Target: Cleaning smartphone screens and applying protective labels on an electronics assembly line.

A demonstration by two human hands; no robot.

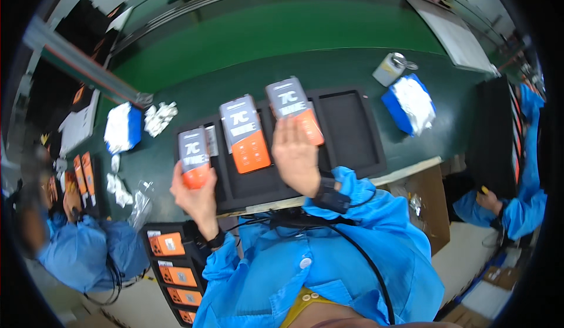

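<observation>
The left grip was clamped on the orange lower end of the left phone, its thumb and fingers at opposite edges. The right grip was spread flat, palm down, fingers stretched over the lower part of the right phone and not closed around it; contact of the palm could not be told. Between the two grips lay the middle phone, grey above and orange below. All three were at the black tray, beneath the grips on the green table. Beyond the left grip sat crumpled white paper; well right of the right grip stood a pale bottle.
</observation>
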